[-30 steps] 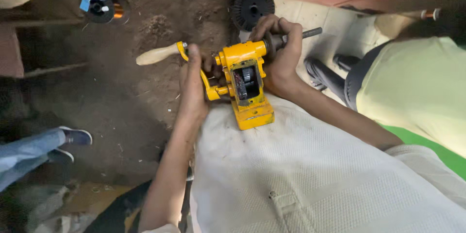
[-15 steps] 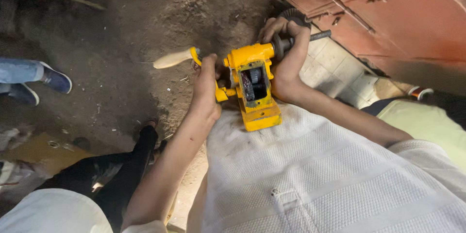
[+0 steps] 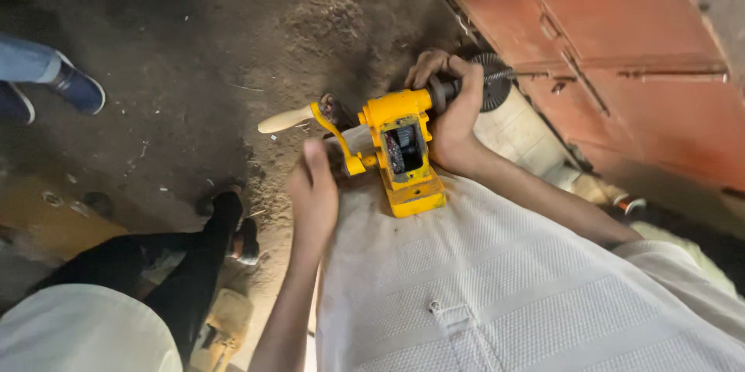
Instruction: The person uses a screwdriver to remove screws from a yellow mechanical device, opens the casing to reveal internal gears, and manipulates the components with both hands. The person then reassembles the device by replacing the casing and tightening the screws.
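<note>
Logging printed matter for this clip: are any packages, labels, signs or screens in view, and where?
None can be made out. The yellow hand-crank tool on the white-clothed lap shows no readable label; the rust-red metal door at upper right is bare.

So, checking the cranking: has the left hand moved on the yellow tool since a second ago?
Yes. The left hand has dropped below the crank handle, lower against the yellow tool.
</note>
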The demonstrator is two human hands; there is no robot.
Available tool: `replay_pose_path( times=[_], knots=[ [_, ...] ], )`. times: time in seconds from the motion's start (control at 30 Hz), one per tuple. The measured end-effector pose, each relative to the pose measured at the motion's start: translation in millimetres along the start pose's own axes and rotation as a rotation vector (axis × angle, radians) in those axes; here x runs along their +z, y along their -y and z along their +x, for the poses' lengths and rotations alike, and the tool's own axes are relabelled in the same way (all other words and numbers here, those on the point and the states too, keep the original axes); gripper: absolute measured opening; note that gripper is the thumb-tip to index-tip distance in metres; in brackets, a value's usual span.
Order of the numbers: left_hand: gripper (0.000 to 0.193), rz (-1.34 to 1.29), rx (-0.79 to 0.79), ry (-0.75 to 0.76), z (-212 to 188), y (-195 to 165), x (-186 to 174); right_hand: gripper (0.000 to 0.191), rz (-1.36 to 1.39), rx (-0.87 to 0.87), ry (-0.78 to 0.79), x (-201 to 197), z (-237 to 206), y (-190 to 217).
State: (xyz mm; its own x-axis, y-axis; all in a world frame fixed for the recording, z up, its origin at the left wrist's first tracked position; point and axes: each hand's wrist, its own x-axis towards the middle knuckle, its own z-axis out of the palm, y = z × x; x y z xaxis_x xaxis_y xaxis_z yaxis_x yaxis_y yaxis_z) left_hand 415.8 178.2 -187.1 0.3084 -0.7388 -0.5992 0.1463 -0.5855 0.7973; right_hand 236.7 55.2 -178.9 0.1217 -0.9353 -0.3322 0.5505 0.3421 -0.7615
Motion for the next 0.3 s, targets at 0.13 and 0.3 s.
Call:
replay_pose_path(
  times=[0.13, 0.3],
  knots=[
    [0.061, 0.512, 0.678, -0.111, 3, 7, -40, 0.040, -0.049, 0.078, 0.019, 23, 26, -6],
    [0.056, 0.793, 1.038, -0.059, 94, 61, -62, 0.041, -0.053, 0.277, 0.074, 52, 66, -21]
  ],
)
